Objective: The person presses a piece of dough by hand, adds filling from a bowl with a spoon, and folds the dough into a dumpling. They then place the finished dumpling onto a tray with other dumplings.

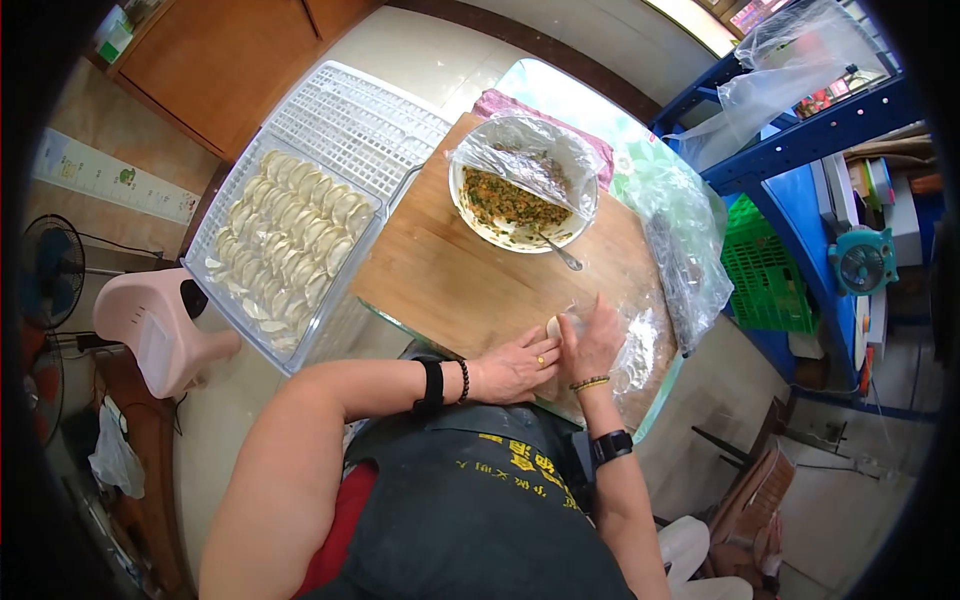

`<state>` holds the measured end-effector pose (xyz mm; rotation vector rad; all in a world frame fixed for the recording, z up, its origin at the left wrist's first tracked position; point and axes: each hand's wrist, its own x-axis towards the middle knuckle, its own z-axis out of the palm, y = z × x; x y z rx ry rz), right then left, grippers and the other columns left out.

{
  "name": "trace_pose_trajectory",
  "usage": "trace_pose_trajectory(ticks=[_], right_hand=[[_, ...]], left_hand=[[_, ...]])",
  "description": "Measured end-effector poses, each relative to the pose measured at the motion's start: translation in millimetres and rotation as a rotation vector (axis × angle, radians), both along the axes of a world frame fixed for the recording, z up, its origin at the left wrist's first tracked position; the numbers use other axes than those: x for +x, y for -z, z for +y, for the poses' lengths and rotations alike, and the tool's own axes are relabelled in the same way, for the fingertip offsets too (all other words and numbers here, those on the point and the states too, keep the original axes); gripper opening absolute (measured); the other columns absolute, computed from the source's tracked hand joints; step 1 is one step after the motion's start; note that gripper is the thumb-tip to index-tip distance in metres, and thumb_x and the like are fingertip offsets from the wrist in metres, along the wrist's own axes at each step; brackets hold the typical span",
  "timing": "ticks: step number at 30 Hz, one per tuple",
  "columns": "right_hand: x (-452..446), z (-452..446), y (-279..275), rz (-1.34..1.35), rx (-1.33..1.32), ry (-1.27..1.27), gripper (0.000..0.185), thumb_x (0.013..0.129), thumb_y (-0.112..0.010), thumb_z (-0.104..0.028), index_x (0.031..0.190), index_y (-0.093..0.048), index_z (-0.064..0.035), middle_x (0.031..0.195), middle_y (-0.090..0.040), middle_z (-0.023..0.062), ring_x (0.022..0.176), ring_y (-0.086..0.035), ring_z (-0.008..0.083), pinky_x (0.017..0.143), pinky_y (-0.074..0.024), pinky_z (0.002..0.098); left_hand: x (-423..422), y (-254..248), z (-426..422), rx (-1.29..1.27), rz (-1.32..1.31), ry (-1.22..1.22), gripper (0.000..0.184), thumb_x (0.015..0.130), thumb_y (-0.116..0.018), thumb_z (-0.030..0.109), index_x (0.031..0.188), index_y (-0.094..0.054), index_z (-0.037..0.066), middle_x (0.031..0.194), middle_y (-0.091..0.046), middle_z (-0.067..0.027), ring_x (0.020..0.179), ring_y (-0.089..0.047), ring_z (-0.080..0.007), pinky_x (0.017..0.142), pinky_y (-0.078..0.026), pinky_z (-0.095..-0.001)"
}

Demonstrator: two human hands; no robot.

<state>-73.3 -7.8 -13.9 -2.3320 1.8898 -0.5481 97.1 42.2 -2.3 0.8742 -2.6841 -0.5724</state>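
At the near edge of a wooden board (430, 265), my two hands meet. A small pale piece of dough (553, 327) shows between them, mostly covered by my fingers. My left hand (515, 368), wearing a ring, comes in low from the left with its fingers closed against the dough. On the other side, my right hand (594, 342) pinches it, thumb towards the left hand. White flour (638, 350) lies just right of my right hand. Farther up the board is a white bowl (470, 232) of chopped filling (510, 203), partly under plastic wrap, with a spoon (566, 257) in it.
Left of the board, a plastic tray (368, 205) holds rows of dumplings (290, 225); a white slatted rack (345, 115) lies behind. A plastic bag (690, 265) lies along the right edge. Beyond stand a green crate (765, 265), blue shelving (800, 150) and, left, a pink stool (150, 320).
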Motion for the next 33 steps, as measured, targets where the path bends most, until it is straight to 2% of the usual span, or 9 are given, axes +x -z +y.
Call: trace_pose_trajectory(ticks=[2,7,11,13,17,21,26,30,33], right_hand=[[-11.4,-12.5,5.5,-0.008,-0.001,0.039,0.074,0.08,-0.07,-0.035,0.139,-0.039,-0.0046,0.112,-0.056,0.0162,0.104,-0.053,0.0343,0.087,-0.0371,0.0482],[-22.4,-20.0,-1.8,-0.436,0.168,0.08,0.074,0.078,-0.072,-0.028,0.14,-0.039,-0.0047,0.107,-0.058,0.0173,0.095,-0.056,0.0366,0.086,-0.0384,0.0507],[-11.4,-0.4,-16.9,-0.343,0.129,-0.084,0.073,0.077,-0.072,-0.022,0.14,-0.039,-0.0061,0.112,-0.057,0.0176,0.1,-0.055,0.0357,0.088,-0.0379,0.051],[3.4,10.4,-15.6,-0.005,-0.028,-0.279,0.071,0.079,-0.069,-0.022,0.142,-0.038,-0.0055,0.113,-0.056,0.0183,0.104,-0.054,0.0359,0.09,-0.0398,0.0475],[19.6,7.6,-10.7,0.097,-0.02,-0.105,0.071,0.081,-0.066,-0.033,0.139,-0.038,-0.0023,0.122,-0.053,0.018,0.11,-0.051,0.0337,0.089,-0.0374,0.0458],[8.7,-21.5,-3.0,0.081,0.095,0.003,0.073,0.081,-0.068,-0.035,0.139,-0.038,-0.003,0.121,-0.054,0.018,0.107,-0.052,0.0348,0.089,-0.0375,0.0463],[-5.7,-29.0,-3.8,-0.309,0.178,0.098,0.073,0.08,-0.069,-0.032,0.141,-0.038,-0.0052,0.117,-0.056,0.0185,0.104,-0.054,0.0369,0.089,-0.0379,0.0479],[10.3,-2.5,-12.1,-0.357,0.114,-0.078,0.071,0.081,-0.068,-0.028,0.142,-0.039,-0.0078,0.119,-0.055,0.018,0.108,-0.053,0.036,0.09,-0.0376,0.0477],[34.9,13.1,-8.7,0.062,-0.013,-0.2,0.072,0.08,-0.069,-0.029,0.141,-0.039,-0.0072,0.123,-0.052,0.0163,0.111,-0.052,0.032,0.09,-0.0374,0.0468]], left_hand=[[-0.8,-0.4,0.0,-0.051,0.066,-0.026,0.058,0.077,-0.069,0.038,0.119,-0.054,0.001,0.13,-0.048,-0.0165,0.132,-0.036,-0.0316,0.111,-0.023,-0.0503],[-0.5,-5.8,0.6,-0.024,-0.003,-0.087,0.063,0.076,-0.07,0.042,0.117,-0.054,-0.003,0.128,-0.048,-0.0206,0.131,-0.035,-0.0371,0.112,-0.021,-0.052],[5.0,-13.6,1.5,-0.044,0.03,-0.074,0.063,0.077,-0.068,0.043,0.117,-0.054,-0.004,0.125,-0.049,-0.0223,0.13,-0.035,-0.0387,0.113,-0.021,-0.0528],[6.6,-10.6,4.4,-0.014,-0.074,-0.034,0.06,0.08,-0.066,0.041,0.121,-0.051,-0.001,0.13,-0.045,-0.0204,0.13,-0.036,-0.0365,0.111,-0.024,-0.0532],[13.1,-6.5,5.8,0.155,-0.1,0.002,0.062,0.081,-0.065,0.041,0.125,-0.049,0.0,0.133,-0.045,-0.0212,0.133,-0.034,-0.0358,0.111,-0.023,-0.0527],[10.9,1.6,6.2,-0.053,0.049,-0.079,0.063,0.081,-0.065,0.043,0.125,-0.051,0.0,0.129,-0.048,-0.0189,0.131,-0.037,-0.0349,0.113,-0.022,-0.0521],[13.3,-3.7,1.8,-0.033,0.007,-0.131,0.065,0.081,-0.065,0.043,0.125,-0.05,-0.003,0.129,-0.048,-0.0213,0.131,-0.036,-0.0369,0.112,-0.022,-0.0526],[20.5,-4.5,3.1,-0.06,0.03,-0.174,0.063,0.081,-0.065,0.042,0.121,-0.051,-0.005,0.127,-0.048,-0.0228,0.13,-0.037,-0.0381,0.113,-0.023,-0.0519],[24.9,-3.5,3.2,0.017,-0.005,-0.128,0.062,0.082,-0.064,0.04,0.123,-0.049,-0.004,0.127,-0.046,-0.023,0.129,-0.037,-0.038,0.112,-0.024,-0.0513]])
